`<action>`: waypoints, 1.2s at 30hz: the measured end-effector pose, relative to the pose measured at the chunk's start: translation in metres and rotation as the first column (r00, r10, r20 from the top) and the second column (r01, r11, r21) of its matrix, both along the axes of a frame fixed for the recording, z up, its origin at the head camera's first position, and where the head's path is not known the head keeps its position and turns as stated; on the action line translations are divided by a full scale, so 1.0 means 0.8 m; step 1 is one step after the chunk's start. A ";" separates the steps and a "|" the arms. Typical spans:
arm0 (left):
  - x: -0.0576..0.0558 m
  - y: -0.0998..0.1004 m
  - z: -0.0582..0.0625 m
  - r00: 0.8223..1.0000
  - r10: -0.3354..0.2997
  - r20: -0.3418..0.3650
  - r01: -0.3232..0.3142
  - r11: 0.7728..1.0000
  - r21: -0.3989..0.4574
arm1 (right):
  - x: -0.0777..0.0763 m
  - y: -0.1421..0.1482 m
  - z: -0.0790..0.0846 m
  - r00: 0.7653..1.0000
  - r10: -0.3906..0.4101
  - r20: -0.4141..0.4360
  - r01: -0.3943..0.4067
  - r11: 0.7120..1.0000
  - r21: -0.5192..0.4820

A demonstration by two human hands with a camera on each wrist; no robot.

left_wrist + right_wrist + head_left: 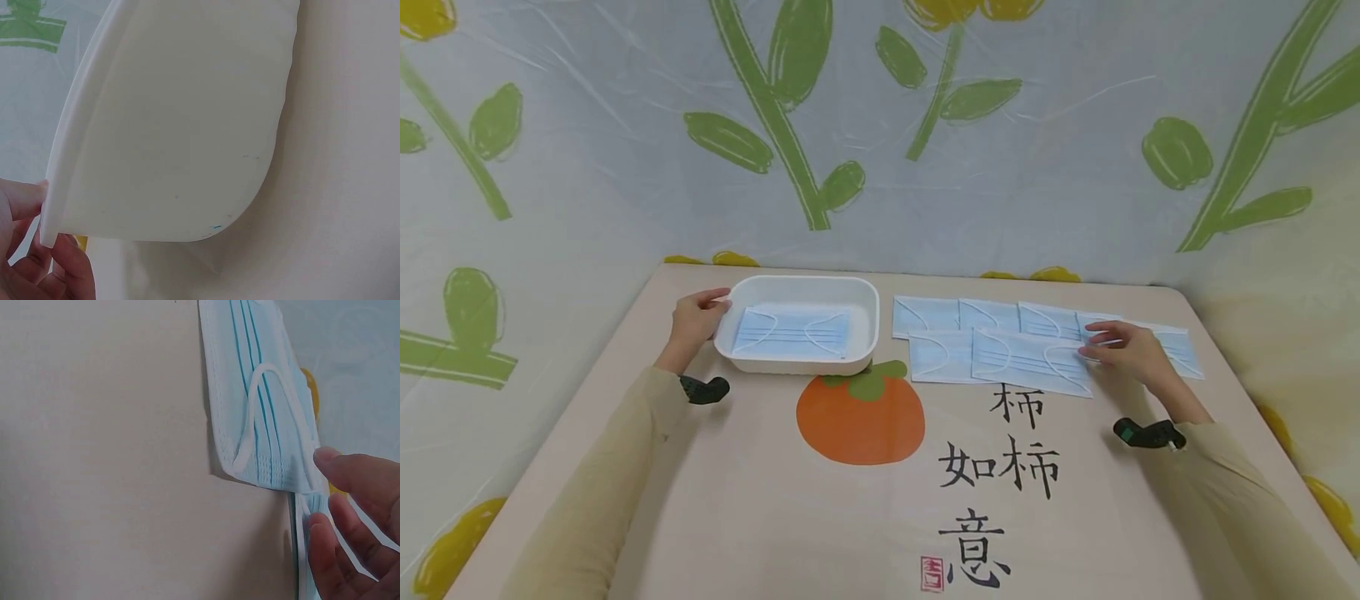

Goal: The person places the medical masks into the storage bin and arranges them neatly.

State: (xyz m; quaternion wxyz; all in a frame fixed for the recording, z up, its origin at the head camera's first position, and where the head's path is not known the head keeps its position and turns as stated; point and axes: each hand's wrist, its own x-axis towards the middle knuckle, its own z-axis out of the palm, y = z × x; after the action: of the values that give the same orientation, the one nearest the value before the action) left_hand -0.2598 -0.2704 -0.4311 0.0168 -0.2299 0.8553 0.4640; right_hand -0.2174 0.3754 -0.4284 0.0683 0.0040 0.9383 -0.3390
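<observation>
A white plastic tray [797,366] stands at the back left of the table, with a blue pleated face mask [790,335] lying flat inside it. My left hand [695,323] pinches the tray's left rim, thumb on one side and fingers on the other, as the left wrist view shows. To the right, several more masks overlap in two rows. My right hand [1129,353] hovers at the right end of the front row, fingers loosely bent and spread apart from the thumb. In the right wrist view its fingertips overlap the edge of the nearest mask [269,425], holding nothing.
The table [760,500] carries a printed orange persimmon [861,421] and black characters [973,546]. Behind it rises a floral curtain [1000,200]. Dark wrist-worn devices sit at both cuffs, one [703,390] near the tray's front left corner.
</observation>
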 end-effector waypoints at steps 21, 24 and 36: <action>0.019 0.010 0.018 1.000 -0.021 -0.001 0.021 1.000 -0.011 | -0.003 -0.004 -0.017 0.999 0.028 0.034 -0.032 0.993 0.113; 0.019 0.011 0.021 1.000 -0.026 0.004 0.026 1.000 -0.014 | -0.002 -0.006 -0.016 0.999 0.040 0.009 -0.041 0.993 0.106; 0.007 0.006 0.010 1.000 0.006 -0.001 -0.006 1.000 -0.013 | -0.006 0.002 -0.005 0.994 0.086 0.064 -0.087 0.996 0.001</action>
State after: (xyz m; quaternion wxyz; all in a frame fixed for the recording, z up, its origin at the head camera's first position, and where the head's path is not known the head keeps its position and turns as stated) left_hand -0.2543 -0.2653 -0.4232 0.0135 -0.2326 0.8576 0.4585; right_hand -0.2225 0.3768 -0.4324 0.1128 -0.0257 0.9355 -0.3338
